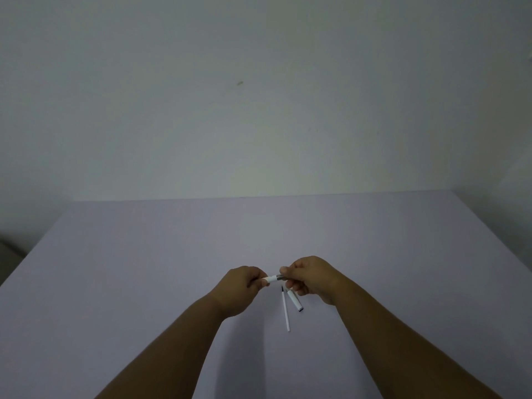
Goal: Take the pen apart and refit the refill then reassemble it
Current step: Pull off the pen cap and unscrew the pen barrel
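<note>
Pen barrel (273,278) (white, grey section at R end) pinched horiz btwn left hand (243,286) and right hand (309,279) grips, above surface (144,254) w/ white refill (286,309) + cap (295,300) lying just below.

single head-worn wide-angle view, forward and down over table (144,254), facing wall (259,96)

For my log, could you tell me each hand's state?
Left hand: closed on the pen barrel.
Right hand: closed on the barrel's other end.
</note>
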